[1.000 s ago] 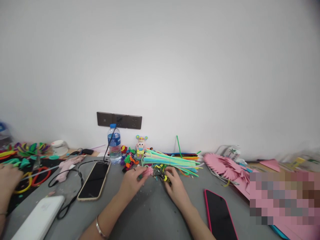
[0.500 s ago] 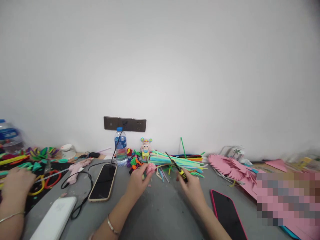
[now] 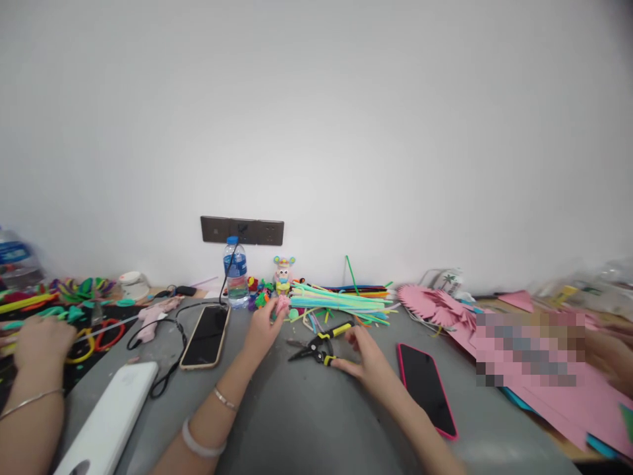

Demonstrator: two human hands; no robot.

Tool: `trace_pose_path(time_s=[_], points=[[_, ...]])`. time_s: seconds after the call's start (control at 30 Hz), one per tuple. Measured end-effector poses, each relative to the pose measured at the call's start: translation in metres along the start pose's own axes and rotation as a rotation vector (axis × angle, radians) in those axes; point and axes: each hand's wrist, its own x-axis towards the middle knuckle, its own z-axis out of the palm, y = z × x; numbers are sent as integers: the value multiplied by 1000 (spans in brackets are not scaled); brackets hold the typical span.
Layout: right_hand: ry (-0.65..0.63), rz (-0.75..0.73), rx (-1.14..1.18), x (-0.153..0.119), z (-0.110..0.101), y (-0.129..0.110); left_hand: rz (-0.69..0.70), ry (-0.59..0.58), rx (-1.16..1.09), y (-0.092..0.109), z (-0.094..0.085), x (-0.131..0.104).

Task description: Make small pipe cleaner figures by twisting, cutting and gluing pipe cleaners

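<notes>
My left hand point(image 3: 264, 330) pinches a small pink fluffy piece point(image 3: 282, 304) near the foot of a colourful toy figure point(image 3: 283, 274). Black-and-yellow pliers point(image 3: 319, 351) are at the middle of the grey table point(image 3: 316, 422), jaws spread and pointing left. At their handles is my right hand point(image 3: 363, 356), its thumb on the lower grip and its fingers by the upper one. A bundle of pastel pipe cleaners point(image 3: 341, 301) lies just behind the pliers.
Phones point(image 3: 206, 336) point(image 3: 428, 389), a cable and a white power bank point(image 3: 111, 419) flank the hands. Behind stands a water bottle point(image 3: 236, 274). Another person's hand point(image 3: 42, 343) is at far left; pink paper point(image 3: 534, 396) lies at right.
The pliers have turned flat and their jaws and handles have opened, with the right hand's fingers spreading. The view has shifted, and a person's hand has come into sight at the far right.
</notes>
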Motion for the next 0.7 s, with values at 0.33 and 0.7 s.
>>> trace_pose_path(time_s=[0.33,0.7], points=[[408,499,-461,-100,-21,72,33,-86,4,0,8,-2],[259,310,-251,-119,-28,87,61,-158,75,-3,10,-2]])
